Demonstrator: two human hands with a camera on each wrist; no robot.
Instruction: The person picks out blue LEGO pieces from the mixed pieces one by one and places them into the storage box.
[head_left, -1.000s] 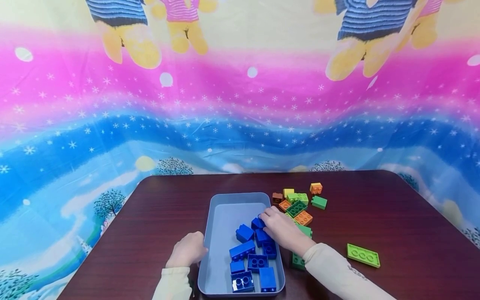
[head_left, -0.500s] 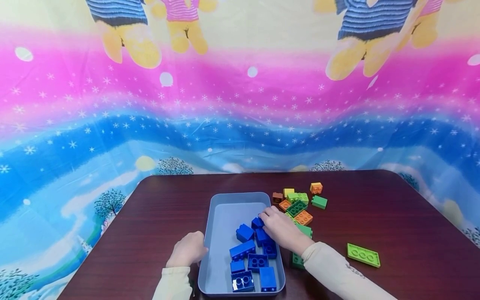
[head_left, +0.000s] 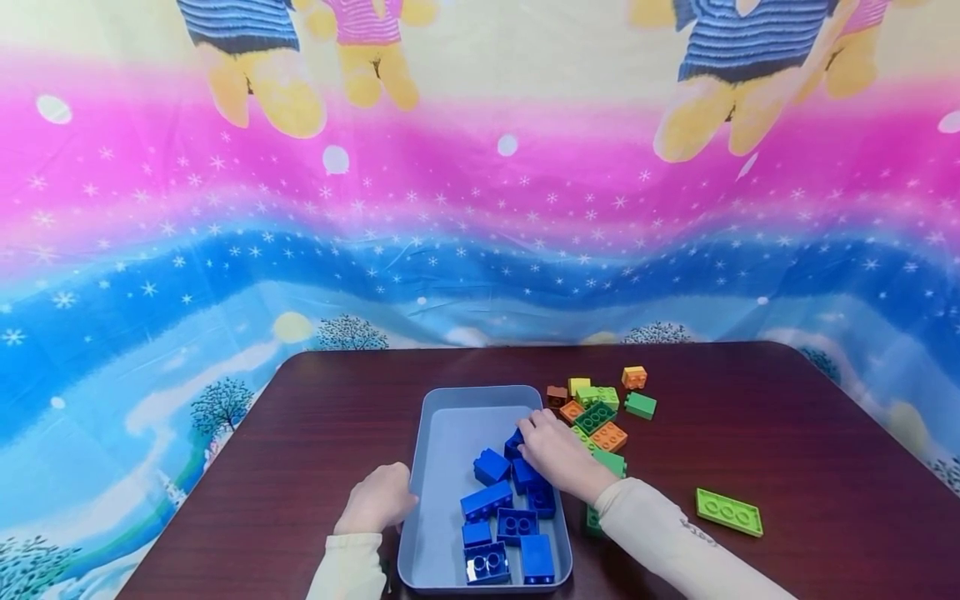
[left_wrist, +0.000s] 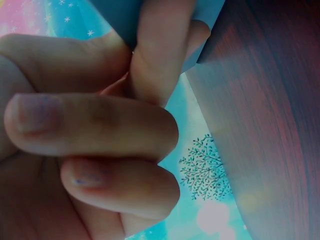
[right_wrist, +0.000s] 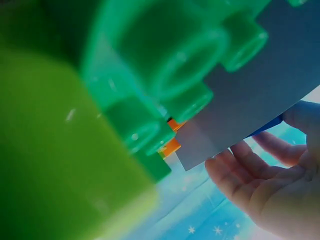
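Note:
A grey tray [head_left: 450, 433] lies lengthwise on the table, with several blue bricks [head_left: 486, 501] along its right side. My left hand [head_left: 377, 498] is at the tray's left wall; in the left wrist view its index finger and thumb pinch the tray's edge [left_wrist: 116, 20], the other fingers curled. Reaching over the right wall, my right hand [head_left: 558, 454] holds a blue brick [head_left: 513, 445] among the others; the fingers partly cover this brick. In the right wrist view the hand [right_wrist: 270, 175] is beyond the tray wall [right_wrist: 250, 100], with a bit of blue at its fingers.
Right of the tray lies a loose pile of green, orange, yellow and brown bricks [head_left: 596, 417]. A flat light green brick [head_left: 729, 512] lies apart on the dark wooden table [head_left: 322, 417]. A printed cloth [head_left: 480, 208] hangs behind the table.
My right hand has shifted slightly left, and the blue brick at its fingers has turned a little. My left hand stays at the tray's edge. The head view has shifted slightly.

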